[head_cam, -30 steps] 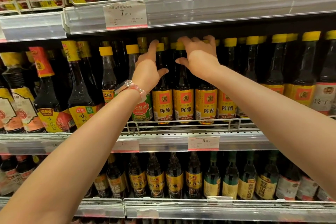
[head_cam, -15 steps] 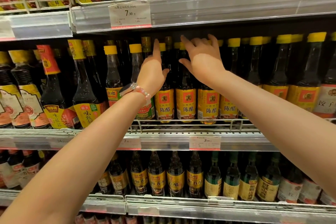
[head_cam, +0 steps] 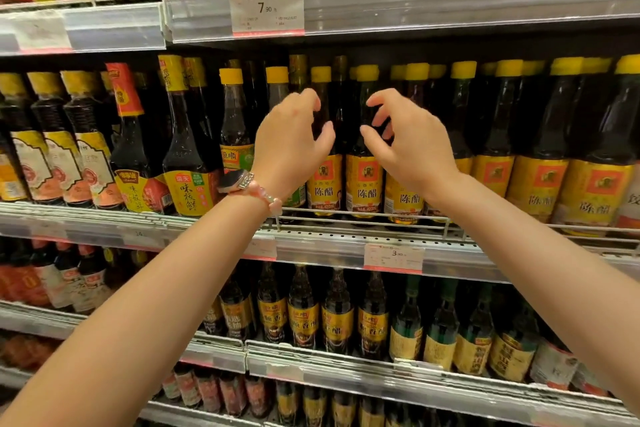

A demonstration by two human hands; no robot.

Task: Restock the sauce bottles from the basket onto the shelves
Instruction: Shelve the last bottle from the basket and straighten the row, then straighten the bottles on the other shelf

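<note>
Dark vinegar bottles with yellow caps and yellow labels stand in rows on the middle shelf (head_cam: 346, 248). Two front ones, a left bottle (head_cam: 325, 189) and a right bottle (head_cam: 364, 184), stand between my hands. My left hand (head_cam: 292, 142), with a beaded bracelet and a watch at the wrist, hovers in front of the left bottle's neck. My right hand (head_cam: 412, 146) hovers in front of the neighbouring bottles. Both hands have loosely curled fingers and hold nothing. The basket is out of view.
A wire guard rail (head_cam: 363, 215) runs along the middle shelf's front. Soy sauce bottles (head_cam: 183, 163) fill the left of that shelf. The upper shelf (head_cam: 415, 0) carries a price tag (head_cam: 266, 10). The lower shelf (head_cam: 346, 367) holds more dark bottles.
Both hands have come back and down from the bottle tops deep in the shelf. Their fingers have curled and they no longer touch the bottles. The view has moved closer.
</note>
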